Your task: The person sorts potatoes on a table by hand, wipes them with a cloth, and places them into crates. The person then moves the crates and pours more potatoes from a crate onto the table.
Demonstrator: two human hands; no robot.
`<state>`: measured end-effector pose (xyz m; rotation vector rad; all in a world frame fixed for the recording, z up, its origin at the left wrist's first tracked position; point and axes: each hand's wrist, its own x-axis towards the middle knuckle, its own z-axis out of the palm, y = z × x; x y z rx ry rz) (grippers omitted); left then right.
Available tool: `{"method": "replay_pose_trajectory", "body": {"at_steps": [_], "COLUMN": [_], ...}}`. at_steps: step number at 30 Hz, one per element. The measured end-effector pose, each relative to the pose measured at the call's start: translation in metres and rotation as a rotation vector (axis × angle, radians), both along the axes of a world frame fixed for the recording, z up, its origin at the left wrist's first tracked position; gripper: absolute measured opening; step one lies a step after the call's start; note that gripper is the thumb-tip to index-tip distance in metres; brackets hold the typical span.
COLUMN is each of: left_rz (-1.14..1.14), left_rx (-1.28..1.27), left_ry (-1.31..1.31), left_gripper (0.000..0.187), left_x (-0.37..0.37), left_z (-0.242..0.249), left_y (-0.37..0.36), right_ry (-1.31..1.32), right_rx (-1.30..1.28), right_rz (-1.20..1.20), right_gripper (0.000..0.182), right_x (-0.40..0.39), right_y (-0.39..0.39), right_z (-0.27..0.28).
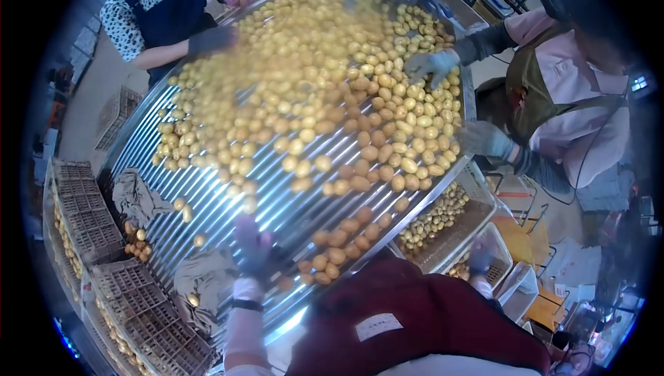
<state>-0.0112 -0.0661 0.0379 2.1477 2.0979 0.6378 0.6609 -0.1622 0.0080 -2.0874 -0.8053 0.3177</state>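
Over the near part of the slatted metal sorting table is my left hand, gloved and smeared by motion; I cannot make out its fingers. To its right lies a group of brownish potatoes. My right hand, also gloved and blurred, is at my right side above a plastic crate with potatoes in it. Whether it holds anything does not show. A thick spread of yellow potatoes covers the far half of the table.
Co-workers stand at the far left, the far side and the right; one gloved hand rests on the potatoes. Brown slatted crates line the left edge, beside grey cloths. A larger bin of small potatoes adjoins the right edge.
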Motion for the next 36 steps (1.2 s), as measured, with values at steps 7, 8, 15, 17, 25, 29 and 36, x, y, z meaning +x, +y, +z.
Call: {"method": "replay_pose_trajectory", "body": {"at_steps": [7, 8, 15, 17, 25, 29, 36], "left_rz": [-0.097, -0.223, -0.089, -0.04, -0.156, -0.104, -0.058], "left_rx": [-0.684, -0.569, -0.461, -0.574, -0.252, -0.08, -0.235], "left_ry": [-0.62, -0.384, -0.388, -0.852, -0.557, -0.245, 0.126], "left_gripper": [0.096, 0.098, 0.074, 0.067, 0.051, 0.045, 0.047], "left_x": [0.083, 0.078, 0.121, 0.149, 0.159, 0.117, 0.11], "left_z": [0.113, 0.105, 0.061, 0.104, 0.123, 0.097, 0.018], "left_y": [-0.037, -0.061, -0.065, -0.003, 0.127, 0.218, 0.303], "right_ry": [-0.286, -0.265, -0.407, -0.359, 0.004, 0.07, 0.512], "right_rx": [0.117, 0.133, -0.005, 0.069, 0.096, 0.199, 0.161], "right_rz": [1.586, 1.64, 1.725, 1.537, 0.987, 0.902, 0.56], "right_gripper": [0.044, 0.041, 0.017, 0.014, 0.014, 0.018, 0.028], "right_x": [-0.261, -0.267, -0.249, -0.246, -0.27, -0.272, -0.252], "right_y": [0.196, 0.201, 0.295, 0.323, 0.361, 0.347, 0.324], "right_z": [0.101, 0.092, 0.064, 0.061, 0.089, 0.085, 0.077]}}
